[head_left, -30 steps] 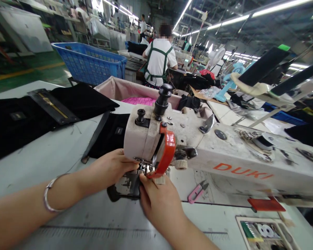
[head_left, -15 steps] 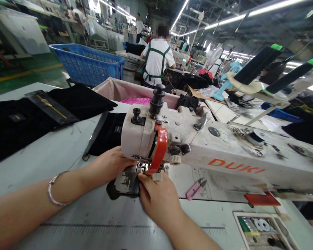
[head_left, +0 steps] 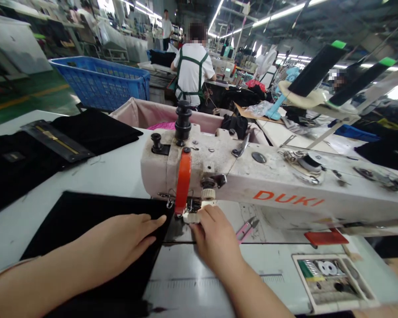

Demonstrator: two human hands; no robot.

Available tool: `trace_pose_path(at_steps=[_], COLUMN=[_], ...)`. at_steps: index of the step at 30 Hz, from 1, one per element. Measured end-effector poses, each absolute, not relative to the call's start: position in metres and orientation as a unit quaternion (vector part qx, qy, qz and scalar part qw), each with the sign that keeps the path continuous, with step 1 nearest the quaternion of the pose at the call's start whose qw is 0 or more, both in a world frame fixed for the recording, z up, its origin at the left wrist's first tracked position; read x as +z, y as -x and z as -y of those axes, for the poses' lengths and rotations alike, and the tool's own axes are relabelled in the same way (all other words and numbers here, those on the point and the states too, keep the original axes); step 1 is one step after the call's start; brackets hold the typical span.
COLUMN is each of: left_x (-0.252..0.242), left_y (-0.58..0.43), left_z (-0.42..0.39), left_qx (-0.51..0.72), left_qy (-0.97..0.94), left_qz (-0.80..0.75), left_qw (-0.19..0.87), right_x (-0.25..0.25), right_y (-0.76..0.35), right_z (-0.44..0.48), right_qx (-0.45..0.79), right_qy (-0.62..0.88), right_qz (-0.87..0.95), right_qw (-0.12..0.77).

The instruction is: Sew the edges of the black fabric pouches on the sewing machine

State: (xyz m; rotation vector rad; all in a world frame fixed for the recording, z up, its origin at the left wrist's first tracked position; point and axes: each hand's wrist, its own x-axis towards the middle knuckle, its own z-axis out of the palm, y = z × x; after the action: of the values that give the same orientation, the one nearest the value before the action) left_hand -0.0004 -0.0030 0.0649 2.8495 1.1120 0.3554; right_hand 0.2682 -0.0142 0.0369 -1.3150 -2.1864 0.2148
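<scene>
A black fabric piece (head_left: 86, 212) lies on the sewing table, its right edge reaching the needle area of the white sewing machine (head_left: 225, 163). My left hand (head_left: 122, 243) rests on this fabric, fingers stretched toward the needle area and holding nothing. Close to the presser foot, my right hand (head_left: 215, 234) has its fingers bent together beside a pale knob (head_left: 191, 217). What those fingertips pinch, if anything, is hidden. An orange guard (head_left: 183, 183) hangs in front of the needle, which I cannot make out. Pink thread snips (head_left: 247, 229) lie just right of my right hand.
More black fabric with a zipper strip (head_left: 56, 141) lies at the left. Behind the machine stand a pink fabric bin (head_left: 129, 112) and a blue basket (head_left: 99, 84). A co-worker (head_left: 194, 66) sits beyond. A parts tray (head_left: 331, 282) is set into the table at right.
My left hand has come from behind the presser foot onto the black fabric, which now spreads left of the needle and nearer me. My right hand stays by the foot. The view has shifted slightly.
</scene>
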Motion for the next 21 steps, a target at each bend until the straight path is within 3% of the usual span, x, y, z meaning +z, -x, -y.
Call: trace_pose_path(at_steps=[7, 12, 18, 21], left_x=[0.037, 0.024, 0.035, 0.041], left_y=[0.003, 0.010, 0.012, 0.012], left_z=[0.024, 0.023, -0.006, 0.008], left_qx=[0.149, 0.160, 0.160, 0.133], left_qy=[-0.944, -0.946, -0.948, -0.943], left_qz=[-0.287, -0.282, -0.276, -0.304], left_qw=[-0.061, -0.025, -0.005, 0.021], right_x=[0.032, 0.032, 0.031, 0.041], right_y=[-0.265, -0.263, -0.256, -0.258], right_z=[0.018, 0.034, 0.033, 0.050], right_qx=[0.059, 0.089, 0.081, 0.183], right_qy=[0.435, 0.312, 0.343, 0.388], right_qz=[0.850, 0.899, 0.888, 0.843], right_qw=[0.291, 0.294, 0.294, 0.323])
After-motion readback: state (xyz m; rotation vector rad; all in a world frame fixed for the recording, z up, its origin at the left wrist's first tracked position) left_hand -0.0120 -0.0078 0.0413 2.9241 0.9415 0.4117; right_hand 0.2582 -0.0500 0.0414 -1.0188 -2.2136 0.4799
